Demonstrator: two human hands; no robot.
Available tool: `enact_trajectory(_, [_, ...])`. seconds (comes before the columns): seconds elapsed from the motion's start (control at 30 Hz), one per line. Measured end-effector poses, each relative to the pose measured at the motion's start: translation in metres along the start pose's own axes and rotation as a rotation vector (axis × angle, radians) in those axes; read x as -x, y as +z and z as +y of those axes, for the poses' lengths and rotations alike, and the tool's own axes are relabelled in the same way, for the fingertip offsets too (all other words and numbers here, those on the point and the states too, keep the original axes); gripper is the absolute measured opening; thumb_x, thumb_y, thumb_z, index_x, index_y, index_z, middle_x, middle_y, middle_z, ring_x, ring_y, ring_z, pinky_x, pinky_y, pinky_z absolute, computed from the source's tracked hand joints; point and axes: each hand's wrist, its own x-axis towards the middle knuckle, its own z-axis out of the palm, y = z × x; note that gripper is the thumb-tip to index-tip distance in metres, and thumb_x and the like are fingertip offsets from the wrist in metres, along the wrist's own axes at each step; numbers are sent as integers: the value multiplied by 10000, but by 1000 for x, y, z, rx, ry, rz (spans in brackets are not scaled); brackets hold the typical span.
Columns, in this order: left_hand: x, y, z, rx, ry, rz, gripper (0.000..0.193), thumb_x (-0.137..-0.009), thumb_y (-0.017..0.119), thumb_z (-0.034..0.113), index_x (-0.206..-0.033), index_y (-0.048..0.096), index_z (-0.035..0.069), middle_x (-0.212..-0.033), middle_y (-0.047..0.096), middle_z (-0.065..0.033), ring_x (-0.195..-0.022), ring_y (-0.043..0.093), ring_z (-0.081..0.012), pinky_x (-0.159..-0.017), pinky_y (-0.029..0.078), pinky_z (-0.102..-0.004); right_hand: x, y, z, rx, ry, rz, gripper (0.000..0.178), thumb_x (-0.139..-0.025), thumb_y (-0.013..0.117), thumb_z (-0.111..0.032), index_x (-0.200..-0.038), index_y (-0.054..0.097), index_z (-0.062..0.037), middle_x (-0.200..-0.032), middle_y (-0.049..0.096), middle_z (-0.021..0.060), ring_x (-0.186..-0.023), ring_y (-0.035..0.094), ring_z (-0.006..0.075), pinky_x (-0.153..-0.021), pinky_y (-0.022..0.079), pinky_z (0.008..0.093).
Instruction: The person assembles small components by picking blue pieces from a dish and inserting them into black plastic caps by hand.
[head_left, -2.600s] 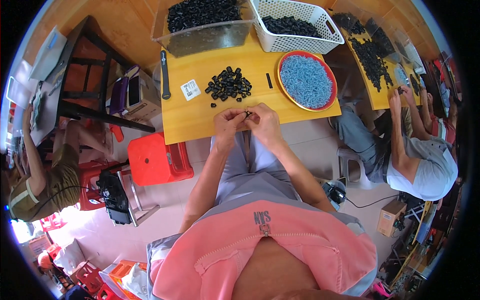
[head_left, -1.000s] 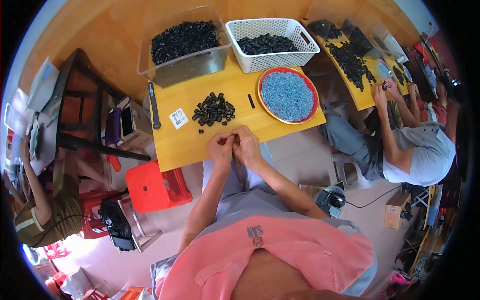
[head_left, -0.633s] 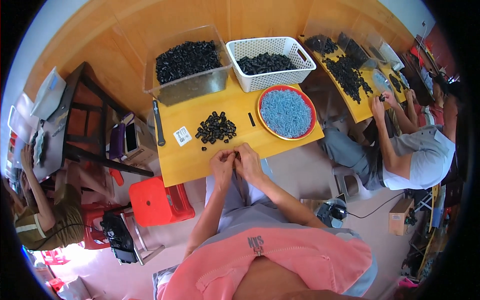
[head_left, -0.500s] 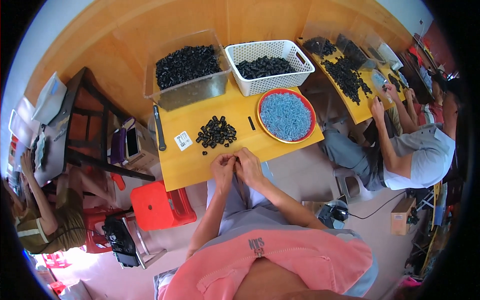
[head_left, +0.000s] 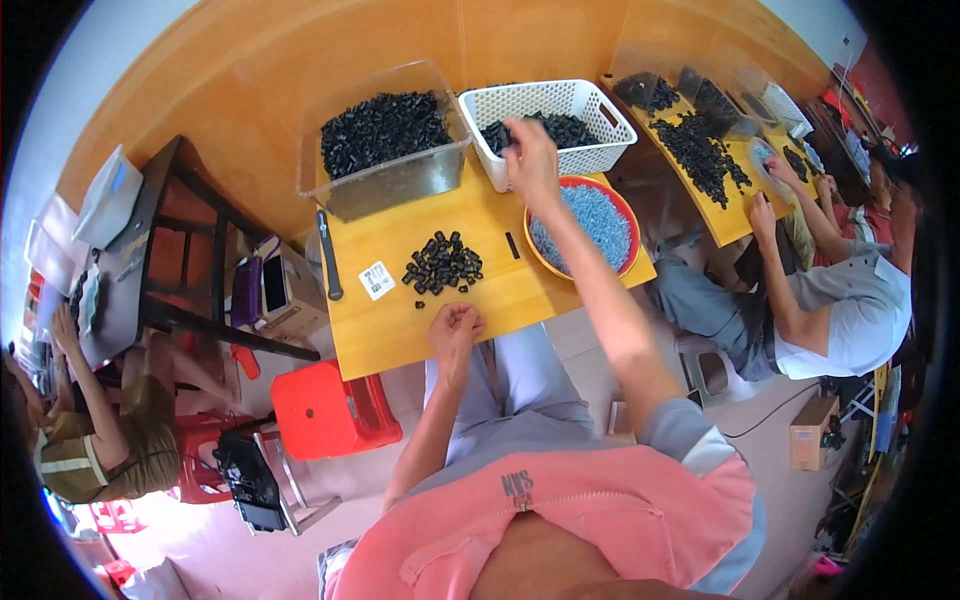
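My right hand [head_left: 530,158] is raised over the near left part of a white perforated basket [head_left: 590,162] that holds black plastic pieces [head_left: 566,130]. Its fingers are bent together, and whatever they pinch blends with the dark pieces behind. My left hand [head_left: 456,327] stays at the table's front edge, fingers curled together; anything in them is hidden. Just beyond it lies a loose pile of small black cylindrical parts [head_left: 440,262]. Under my right forearm, a red and yellow bowl [head_left: 634,222] holds many small clear bluish pieces [head_left: 584,228].
On the yellow table [head_left: 375,335] stand a clear bin [head_left: 395,185] of black parts, a black-handled tool [head_left: 328,256], a white label [head_left: 376,281] and a black strip [head_left: 512,245]. A red stool [head_left: 330,410] is at left. Co-workers sit at both sides.
My right hand has left my left hand and reached forward to the white basket. The left hand has stayed near the table edge. The view has shifted slightly.
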Motion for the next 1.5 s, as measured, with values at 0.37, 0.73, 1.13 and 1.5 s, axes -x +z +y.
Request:
enact_trajectory(0.37, [1, -9, 0, 25, 27, -1, 126, -819, 553, 81, -913, 535, -2, -807, 571, -67, -708, 588, -145, -630, 502, -229, 133, -11, -31, -54, 169, -207, 134, -741, 553, 8, -864, 606, 5, -732, 576, 125, -623, 568, 230, -558, 444, 293])
enact_trajectory(0.73, [-23, -77, 24, -279, 290, 273, 191, -757, 626, 57, -924, 563, -10, -825, 589, -74, -625, 568, -113, -571, 477, -215, 195, -10, -46, -121, 280, -202, 102, -748, 547, 26, -836, 595, 4, -701, 542, 131, -606, 547, 261, -542, 419, 322])
enact_trajectory(1.13, [-25, -51, 33, -831, 510, 340, 253, -646, 657, 17, -884, 576, -5, -782, 541, -117, -597, 518, -210, -588, 452, -326, 199, -8, -44, -109, 245, -187, 85, -742, 554, 9, -812, 591, -23, -727, 540, 119, -640, 560, 292, -555, 440, 349])
enact_trajectory(1.5, [-35, -49, 29, -565, 534, 331, 129, -699, 621, 3, -809, 568, -38, -757, 584, -115, -606, 580, -176, -529, 461, -277, 200, -8, -44, -111, 238, -192, 85, -747, 549, 4, -816, 589, -24, -734, 544, 118, -652, 561, 296, -564, 443, 355])
